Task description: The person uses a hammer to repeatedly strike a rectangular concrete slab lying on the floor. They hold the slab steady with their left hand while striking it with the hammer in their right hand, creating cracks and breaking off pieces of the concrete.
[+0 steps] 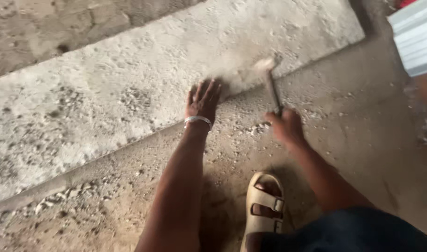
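My left hand (203, 99) rests flat, fingers spread, on the edge of a rough pale concrete slab (106, 98); a silver bangle sits on its wrist. My right hand (284, 126) grips the dark handle of a hammer (271, 81). The hammer's head is blurred and sits at the slab's edge, just right of my left hand, with a puff of dust around it. The slab runs diagonally from lower left to upper right.
Dusty ground (363, 116) with small concrete chips (257, 128) lies below the slab. My foot in a beige sandal (264, 205) is planted near the bottom. A white corrugated sheet (416, 37) stands at the top right corner.
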